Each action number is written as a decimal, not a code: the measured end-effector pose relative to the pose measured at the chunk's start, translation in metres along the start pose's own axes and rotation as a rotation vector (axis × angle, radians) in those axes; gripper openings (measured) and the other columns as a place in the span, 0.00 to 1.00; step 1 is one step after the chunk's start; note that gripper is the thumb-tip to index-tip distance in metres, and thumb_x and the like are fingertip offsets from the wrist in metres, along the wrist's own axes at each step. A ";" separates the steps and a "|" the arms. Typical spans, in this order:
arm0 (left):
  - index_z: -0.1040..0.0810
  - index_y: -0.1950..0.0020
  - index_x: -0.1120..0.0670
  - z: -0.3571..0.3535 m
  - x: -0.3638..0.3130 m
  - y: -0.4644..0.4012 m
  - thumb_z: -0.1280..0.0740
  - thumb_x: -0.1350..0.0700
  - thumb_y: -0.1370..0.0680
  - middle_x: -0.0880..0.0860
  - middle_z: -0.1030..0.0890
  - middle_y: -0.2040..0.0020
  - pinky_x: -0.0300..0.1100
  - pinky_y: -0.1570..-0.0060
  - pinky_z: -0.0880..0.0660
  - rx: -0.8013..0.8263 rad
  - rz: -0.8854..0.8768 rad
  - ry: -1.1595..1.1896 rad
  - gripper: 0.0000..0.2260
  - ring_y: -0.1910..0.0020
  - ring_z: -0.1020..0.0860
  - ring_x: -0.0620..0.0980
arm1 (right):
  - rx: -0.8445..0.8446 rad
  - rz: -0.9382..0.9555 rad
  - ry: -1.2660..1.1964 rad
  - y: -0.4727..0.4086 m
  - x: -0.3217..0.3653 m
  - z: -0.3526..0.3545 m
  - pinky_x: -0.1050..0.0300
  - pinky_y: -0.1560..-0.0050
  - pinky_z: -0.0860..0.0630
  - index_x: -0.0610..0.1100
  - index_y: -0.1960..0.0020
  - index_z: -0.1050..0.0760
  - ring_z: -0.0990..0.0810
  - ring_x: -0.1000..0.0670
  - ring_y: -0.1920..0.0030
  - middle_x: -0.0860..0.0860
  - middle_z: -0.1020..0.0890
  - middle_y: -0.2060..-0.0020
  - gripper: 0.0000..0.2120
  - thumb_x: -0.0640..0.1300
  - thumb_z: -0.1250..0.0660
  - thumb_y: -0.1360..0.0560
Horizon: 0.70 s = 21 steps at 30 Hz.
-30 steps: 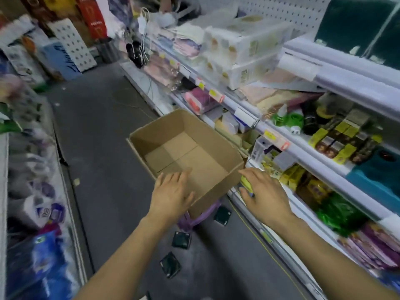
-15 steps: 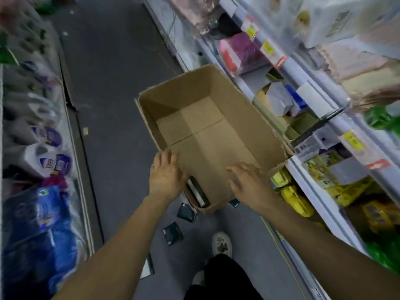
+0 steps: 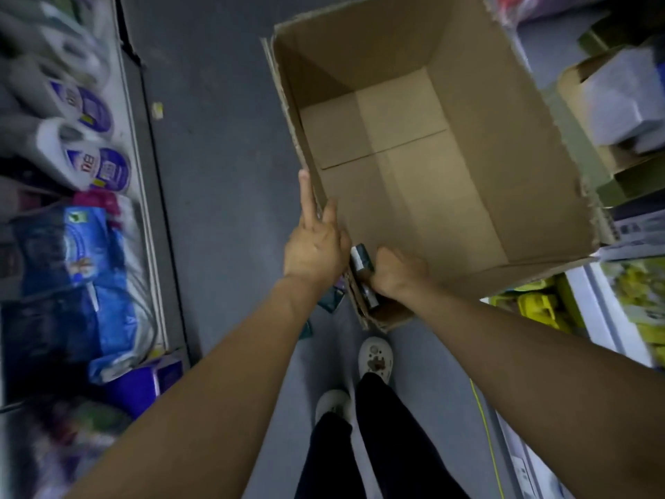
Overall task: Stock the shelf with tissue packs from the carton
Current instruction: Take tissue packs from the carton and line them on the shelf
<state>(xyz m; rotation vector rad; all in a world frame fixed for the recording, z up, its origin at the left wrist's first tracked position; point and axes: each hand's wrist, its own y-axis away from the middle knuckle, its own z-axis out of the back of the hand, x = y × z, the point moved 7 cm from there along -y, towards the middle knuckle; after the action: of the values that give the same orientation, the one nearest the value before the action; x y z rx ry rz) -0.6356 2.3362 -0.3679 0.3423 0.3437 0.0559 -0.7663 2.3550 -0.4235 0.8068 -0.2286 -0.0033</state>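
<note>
At carton (image 3: 414, 196) corner, dark pack (image 3: 361, 258) gripped by right hand (image 3: 397, 273) — left hand (image 3: 315, 243) fingers flat on wall; pack could be dropped if carton tips.

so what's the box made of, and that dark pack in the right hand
Box: brown corrugated cardboard, matte, with ragged torn rims and fold seams on its floor. Dark pack gripped by the right hand: probably glossy plastic film, going by its faint sheen, though blur leaves it uncertain.

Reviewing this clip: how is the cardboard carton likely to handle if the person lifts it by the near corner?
The carton probably lifts light: its floor shows bare apart from dark packs at the near corner. Its torn, ragged rim suggests thin walls that may flex. The left hand lies flat on the outer wall while the right hand curls over the packs.
</note>
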 end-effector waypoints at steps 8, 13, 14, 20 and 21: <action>0.37 0.24 0.54 0.002 0.000 0.003 0.42 0.53 0.17 0.57 0.70 0.21 0.44 0.62 0.34 -0.021 -0.025 0.027 0.21 0.51 0.22 0.60 | 0.023 -0.056 0.032 -0.020 -0.005 -0.013 0.57 0.58 0.32 0.46 0.50 0.27 0.21 0.45 0.50 0.48 0.20 0.50 0.11 0.52 0.31 0.25; 0.37 0.24 0.54 0.009 -0.002 0.006 0.41 0.52 0.17 0.58 0.70 0.22 0.49 0.51 0.28 0.027 -0.046 -0.017 0.21 0.31 0.30 0.61 | -0.069 -0.178 -0.368 -0.007 -0.040 0.013 0.59 0.62 0.29 0.46 0.52 0.25 0.22 0.45 0.60 0.46 0.21 0.58 0.12 0.54 0.31 0.26; 0.39 0.23 0.53 0.010 -0.002 0.007 0.40 0.50 0.18 0.57 0.70 0.22 0.52 0.40 0.29 0.069 -0.028 -0.036 0.23 0.25 0.38 0.61 | -0.092 -0.201 -0.524 -0.002 -0.049 0.020 0.61 0.67 0.29 0.45 0.52 0.24 0.21 0.45 0.64 0.46 0.20 0.58 0.11 0.52 0.31 0.26; 0.50 0.19 0.48 0.021 -0.046 0.050 0.29 0.40 0.27 0.48 0.59 0.19 0.55 0.24 0.63 0.206 -0.321 -0.213 0.43 0.21 0.62 0.50 | -0.142 -0.289 -1.111 0.065 -0.079 0.057 0.64 0.78 0.36 0.41 0.49 0.23 0.21 0.49 0.73 0.46 0.18 0.67 0.10 0.46 0.33 0.26; 0.48 0.20 0.46 0.024 -0.056 0.061 0.27 0.40 0.28 0.47 0.54 0.19 0.54 0.24 0.64 0.197 -0.393 -0.179 0.44 0.20 0.60 0.49 | -0.132 -0.293 -1.181 0.081 -0.081 0.061 0.64 0.78 0.37 0.42 0.51 0.23 0.23 0.50 0.74 0.46 0.18 0.68 0.09 0.47 0.33 0.26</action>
<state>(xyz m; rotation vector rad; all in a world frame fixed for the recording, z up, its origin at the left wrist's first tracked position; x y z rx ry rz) -0.6801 2.3796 -0.3077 0.4660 0.2340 -0.3940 -0.8644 2.3749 -0.3407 0.6182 -1.2051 -0.7789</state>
